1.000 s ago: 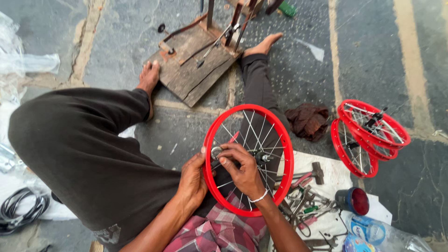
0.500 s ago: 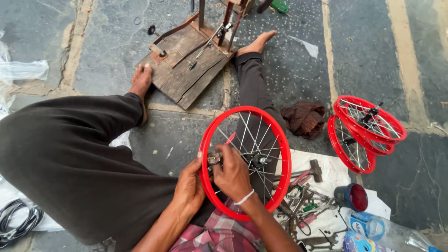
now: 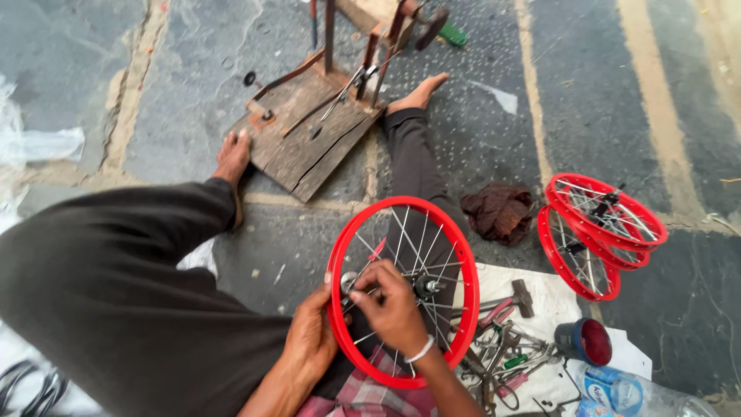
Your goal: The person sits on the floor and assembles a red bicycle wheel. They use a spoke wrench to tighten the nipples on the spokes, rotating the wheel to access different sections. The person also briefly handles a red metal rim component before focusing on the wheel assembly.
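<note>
i see red wheel rim (image 3: 340, 324) upright in lap, over floor. left hand (image 3: 312, 336) wraps rim edge, closed on it. right hand (image 3: 394, 305) reaches through spokes (image 3: 421, 239), fingers pinched on small tool or nipple near rim; exact item too small to tell. hub (image 3: 426, 287) just beside right hand.

my read on risks:
- pinch slips, small part drops to floor, lost among loose tools (image 3: 502, 359) on white sheet
- left grip loosens, rim rolls off lap
- knuckles scrape on spokes
- uneven tightening leaves rim out of true
</note>
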